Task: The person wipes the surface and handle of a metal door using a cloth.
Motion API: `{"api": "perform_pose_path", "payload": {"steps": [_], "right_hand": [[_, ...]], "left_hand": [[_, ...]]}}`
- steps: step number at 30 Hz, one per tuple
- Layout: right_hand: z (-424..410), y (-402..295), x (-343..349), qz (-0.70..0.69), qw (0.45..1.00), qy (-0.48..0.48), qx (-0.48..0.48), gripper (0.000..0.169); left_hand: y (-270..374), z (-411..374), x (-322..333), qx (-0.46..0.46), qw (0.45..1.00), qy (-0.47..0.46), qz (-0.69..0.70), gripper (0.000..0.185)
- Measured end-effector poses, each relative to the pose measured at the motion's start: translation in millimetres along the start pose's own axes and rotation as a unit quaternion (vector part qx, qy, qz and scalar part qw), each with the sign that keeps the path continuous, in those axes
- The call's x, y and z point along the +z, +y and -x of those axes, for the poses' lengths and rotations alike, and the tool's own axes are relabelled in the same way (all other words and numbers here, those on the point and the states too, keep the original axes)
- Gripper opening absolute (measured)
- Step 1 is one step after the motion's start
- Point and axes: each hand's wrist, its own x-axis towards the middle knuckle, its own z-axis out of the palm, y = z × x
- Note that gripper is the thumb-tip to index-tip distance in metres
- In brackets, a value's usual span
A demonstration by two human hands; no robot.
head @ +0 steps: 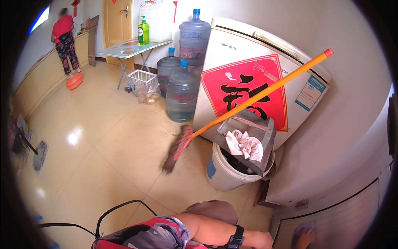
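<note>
From the bottom centre, my left arm reaches right, with a patterned sleeve and a black wristband (236, 239). My left hand (263, 240) is near the edge of a grey door panel (339, 214); its fingers are not clear. Farther right, my right hand (305, 239), blurred and cut by the lower rim, is on a purple cloth (298, 232) against the panel. Beyond my arm stands a white bucket (225, 177) with a grey dustpan (270, 130) across its mouth and a crumpled pale cloth (245, 144) on it. A broom (258, 96) with a yellow handle leans over the dustpan.
A white chest freezer (236, 46) with a red paper sign stands behind the bucket. Beside it are several water bottles (182, 93), a folding table (115, 51) and a bag of round items (150, 97). A person (64, 40) stands far left near an orange basin (74, 81). A mop head (40, 155) lies left.
</note>
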Motion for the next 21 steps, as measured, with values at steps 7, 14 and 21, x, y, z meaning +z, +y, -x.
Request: {"api": "perform_pose_path", "payload": {"steps": [7,14,21], "right_hand": [[86,-80,-142,-0.39,0.9,-0.151,0.12,0.045],[142,-68,-238,-0.76,0.621,-0.068,0.18,0.043],[124,-72,-209,-0.705,0.687,0.069,0.161,0.058]], "left_hand": [[21,-26,-37,-0.239,0.922,-0.301,-0.046,0.024],[31,-50,-68,-0.233,0.915,-0.328,-0.027,0.05],[35,-70,-59,-0.267,0.937,-0.187,0.123,0.073]]}}
